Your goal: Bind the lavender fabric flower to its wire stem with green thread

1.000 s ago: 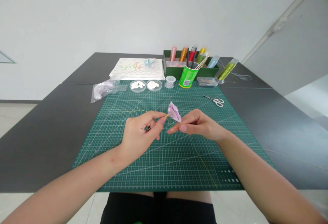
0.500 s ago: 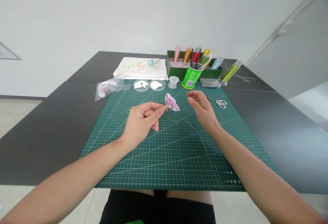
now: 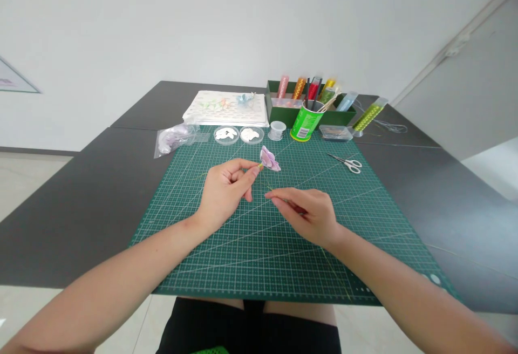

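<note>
A pale purple fabric flower [image 3: 269, 160] is held up above the cutting mat [image 3: 243, 257], its short yellow-green stem pinched between the thumb and forefinger of my left hand [image 3: 224, 186]. Lower and to the right, my right hand [image 3: 305, 211] has thumb and forefinger closed on a thin yellow-green thread [image 3: 335, 270]. That thread runs from near the flower's stem, past the fingertips and under my right wrist to the mat's front edge. The two hands are apart.
Scissors [image 3: 348, 163] lie right of my right hand. Along the back stand two dishes of white pieces [image 3: 238, 141], a clear spool [image 3: 277, 130], a green can [image 3: 305, 122] and a green box [image 3: 279, 114] of thread tubes. A plastic bag [image 3: 176, 139] lies left, by paper sheets [image 3: 198, 111].
My right hand has come down and left from beside the scissors, and its fingers have closed on the thread. My left hand still holds the flower in nearly the same place.
</note>
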Motion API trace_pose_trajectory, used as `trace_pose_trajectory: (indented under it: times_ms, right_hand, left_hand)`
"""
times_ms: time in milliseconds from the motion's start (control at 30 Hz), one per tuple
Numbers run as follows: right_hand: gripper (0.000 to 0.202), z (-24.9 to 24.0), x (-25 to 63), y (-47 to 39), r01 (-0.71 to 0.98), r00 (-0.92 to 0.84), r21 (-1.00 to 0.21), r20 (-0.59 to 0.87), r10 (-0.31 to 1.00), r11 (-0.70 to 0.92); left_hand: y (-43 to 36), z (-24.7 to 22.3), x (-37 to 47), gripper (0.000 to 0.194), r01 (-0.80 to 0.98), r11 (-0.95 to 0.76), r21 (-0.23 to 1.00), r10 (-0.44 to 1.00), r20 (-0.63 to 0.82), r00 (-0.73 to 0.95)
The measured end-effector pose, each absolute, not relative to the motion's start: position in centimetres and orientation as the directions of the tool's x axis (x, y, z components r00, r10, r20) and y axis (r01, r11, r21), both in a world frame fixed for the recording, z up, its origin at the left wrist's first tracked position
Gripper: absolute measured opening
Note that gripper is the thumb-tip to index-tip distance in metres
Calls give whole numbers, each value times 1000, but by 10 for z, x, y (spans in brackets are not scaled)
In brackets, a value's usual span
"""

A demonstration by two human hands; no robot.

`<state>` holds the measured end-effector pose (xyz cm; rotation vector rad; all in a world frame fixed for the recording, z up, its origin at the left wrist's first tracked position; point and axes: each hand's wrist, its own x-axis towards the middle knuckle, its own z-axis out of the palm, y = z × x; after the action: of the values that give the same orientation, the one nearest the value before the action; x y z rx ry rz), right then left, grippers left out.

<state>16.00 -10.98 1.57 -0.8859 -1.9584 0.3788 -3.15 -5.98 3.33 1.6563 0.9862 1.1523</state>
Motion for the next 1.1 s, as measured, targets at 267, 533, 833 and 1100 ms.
trace_pose_trajectory:
  times_ms: [267,533,833,1100]
  right_hand:
    - [20,36,171,-115,447,-437,-301,748,499,842]
    - [20,54,184,-118,379,-255,-588,676,691,715]
    - [18,53,185,-114,373,-141,-782,484,864,499]
    - [16,43,188,-93,280,-115,-882,361,926,379]
  left_hand:
    - [-59,29,-28,18,314,-325,892,903,194,383]
    - [-63,25,-26,20,441,-369,818,841,92,533]
    - [-73,33,-25,24,453,-428,782,745,22,666]
    - [-86,36,-23,17,396,-614,683,650,152,745]
